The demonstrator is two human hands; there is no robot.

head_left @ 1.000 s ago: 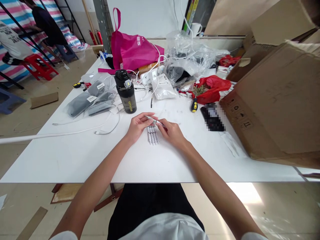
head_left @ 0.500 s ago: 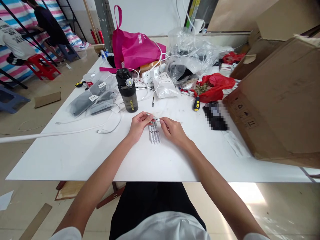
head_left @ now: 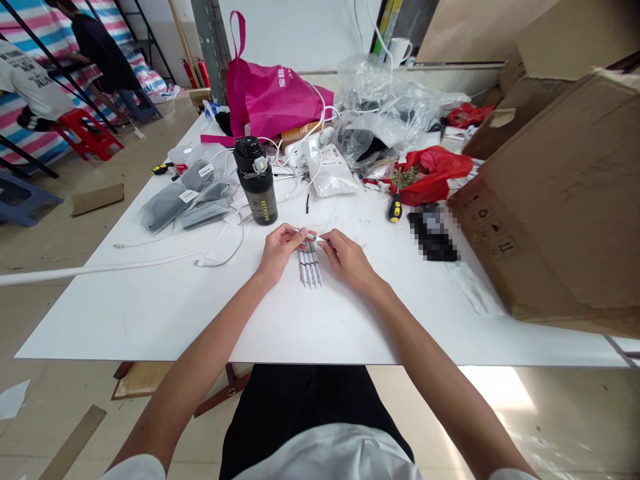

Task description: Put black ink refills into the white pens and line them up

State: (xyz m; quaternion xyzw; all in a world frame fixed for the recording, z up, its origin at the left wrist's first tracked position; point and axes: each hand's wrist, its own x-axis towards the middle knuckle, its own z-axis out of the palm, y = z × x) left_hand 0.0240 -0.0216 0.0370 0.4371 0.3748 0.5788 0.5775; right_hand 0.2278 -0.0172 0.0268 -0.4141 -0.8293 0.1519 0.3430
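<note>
A person seated at a white table [head_left: 160, 317] holds a slim white pen [head_left: 315, 237] in both hands, raised just above a row of four similar pens [head_left: 311, 268] lying side by side. Both arms reach forward over the table's near edge, angled inward so that the hands nearly meet in front of the body.

The left hand [head_left: 276, 253] pinches one end of the pen between thumb and curled fingers, its back turned outward. The right hand [head_left: 350, 259], knuckles up and fingers bent, grips the other end between thumb and forefinger, its lower fingers folded in. The pen lies almost level, bridging the narrow gap between the fingertips; the exact contact is too small to make out.

Beyond the left hand stands a dark bottle [head_left: 257, 187], upright. Past the right hand, a screwdriver [head_left: 395, 210] rests near a red bag [head_left: 443, 170], while a large carton [head_left: 555, 213] fills the table's right side.
</note>
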